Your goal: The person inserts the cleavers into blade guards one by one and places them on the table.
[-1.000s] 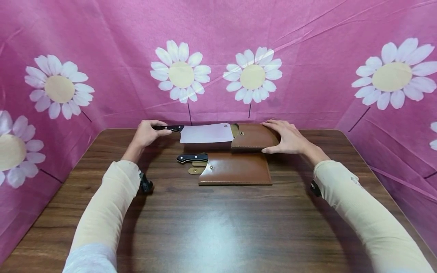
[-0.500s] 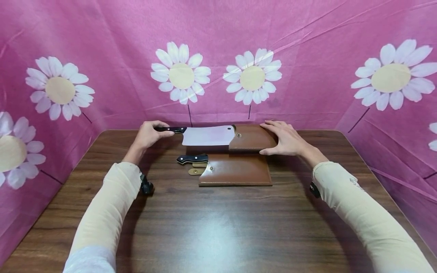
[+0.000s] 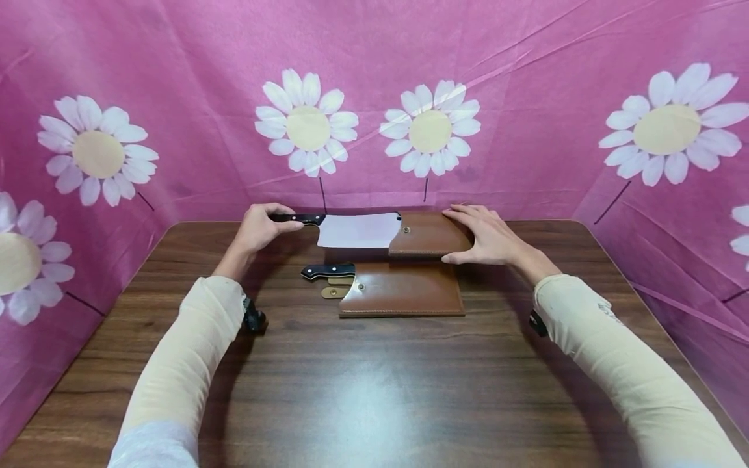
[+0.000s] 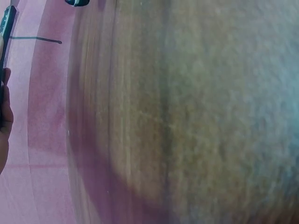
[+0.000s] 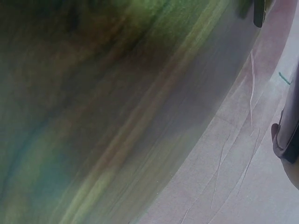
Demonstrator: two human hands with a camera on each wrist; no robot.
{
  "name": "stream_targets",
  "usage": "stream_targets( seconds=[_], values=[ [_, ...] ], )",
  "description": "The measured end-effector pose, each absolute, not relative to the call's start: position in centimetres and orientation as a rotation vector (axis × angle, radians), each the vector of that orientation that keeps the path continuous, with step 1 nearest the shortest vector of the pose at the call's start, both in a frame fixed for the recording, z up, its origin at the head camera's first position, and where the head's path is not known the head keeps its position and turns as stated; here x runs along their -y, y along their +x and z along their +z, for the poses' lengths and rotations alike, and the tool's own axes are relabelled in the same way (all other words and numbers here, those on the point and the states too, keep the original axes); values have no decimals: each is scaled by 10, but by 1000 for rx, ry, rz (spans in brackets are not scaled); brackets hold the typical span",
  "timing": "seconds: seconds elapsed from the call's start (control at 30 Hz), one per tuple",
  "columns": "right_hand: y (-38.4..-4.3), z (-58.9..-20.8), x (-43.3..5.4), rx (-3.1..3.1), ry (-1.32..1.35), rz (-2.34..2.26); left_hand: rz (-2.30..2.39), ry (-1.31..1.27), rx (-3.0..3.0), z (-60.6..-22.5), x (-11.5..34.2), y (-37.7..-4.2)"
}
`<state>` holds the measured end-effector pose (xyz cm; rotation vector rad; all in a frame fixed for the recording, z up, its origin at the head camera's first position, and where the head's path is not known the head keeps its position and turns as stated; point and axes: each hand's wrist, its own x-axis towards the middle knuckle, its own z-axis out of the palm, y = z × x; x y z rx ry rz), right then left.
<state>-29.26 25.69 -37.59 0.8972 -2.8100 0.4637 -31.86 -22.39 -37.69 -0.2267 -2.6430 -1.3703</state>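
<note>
At the back of the table, my left hand (image 3: 257,227) grips the black riveted handle (image 3: 303,219) of a cleaver, its broad blade (image 3: 358,231) pointing right. The blade's front end sits inside the mouth of a brown leather sheath (image 3: 430,234); most of the blade shows outside. My right hand (image 3: 488,235) holds that sheath by its right end, thumb at the lower edge and fingers over the top. In the left wrist view, only part of the left hand (image 4: 4,116) shows at the left edge. The right hand (image 5: 292,172) is barely visible at the right wrist view's edge.
Just in front lies a second brown sheath (image 3: 404,290) with a black-handled knife (image 3: 328,271) in it. Its tan snap strap (image 3: 335,293) sticks out to the left. A pink flowered cloth (image 3: 374,182) hangs behind the wooden table (image 3: 374,377).
The cleaver has moved right and the sheath slightly left, so the blade's front end, with its hole, now reaches into the sheath's mouth. The second sheath stays put.
</note>
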Motion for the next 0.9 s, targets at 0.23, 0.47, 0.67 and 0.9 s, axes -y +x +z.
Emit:
stream_targets(
  seconds=[0.23, 0.47, 0.67, 0.9],
  values=[
    [-291, -375, -254, 2830, 892, 437, -1363, -240, 2637, -377, 220, -317],
    [-290, -375, -251, 2839, 901, 430, -1370, -236, 2634, -378, 217, -315],
    [-289, -375, -249, 2857, 896, 413, -1377, -239, 2643, -379, 216, -313],
    [-287, -374, -248, 2861, 890, 391, -1365, -303, 2617, -378, 213, -312]
  ],
)
